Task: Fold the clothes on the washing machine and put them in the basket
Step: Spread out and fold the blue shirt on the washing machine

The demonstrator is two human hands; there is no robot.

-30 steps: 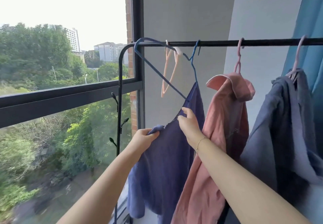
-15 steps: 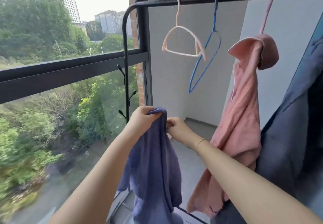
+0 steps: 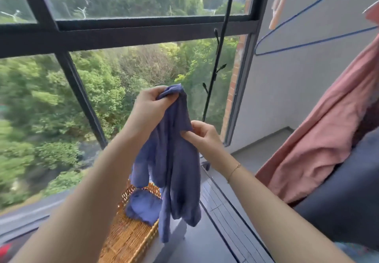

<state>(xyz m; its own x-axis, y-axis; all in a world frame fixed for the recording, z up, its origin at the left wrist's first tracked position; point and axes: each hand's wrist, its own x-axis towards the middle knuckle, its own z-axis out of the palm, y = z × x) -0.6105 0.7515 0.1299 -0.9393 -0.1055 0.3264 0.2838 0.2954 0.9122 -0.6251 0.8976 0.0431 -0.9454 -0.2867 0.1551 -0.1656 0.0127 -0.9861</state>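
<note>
A blue-purple garment (image 3: pixel 174 166) hangs in front of me, held up by both hands. My left hand (image 3: pixel 151 107) grips its bunched top edge. Lower and to the right, my right hand (image 3: pixel 202 134) pinches a fold of the same cloth. Under the garment stands a woven wicker basket (image 3: pixel 131 236) with another blue-purple piece of cloth (image 3: pixel 143 205) lying in it. The garment's lower end dangles beside the basket's right rim.
A large window with a dark frame (image 3: pixel 127 31) fills the left and centre. A pink garment (image 3: pixel 328 139) and a dark grey one (image 3: pixel 344 201) hang at the right. An empty blue hanger (image 3: pixel 311 43) hangs above them. A black rack post (image 3: pixel 219 51) stands by the window.
The garment has come off the blue hanger and been carried down and left, over the basket. My view has dropped from the rail to the window sill and basket.
</note>
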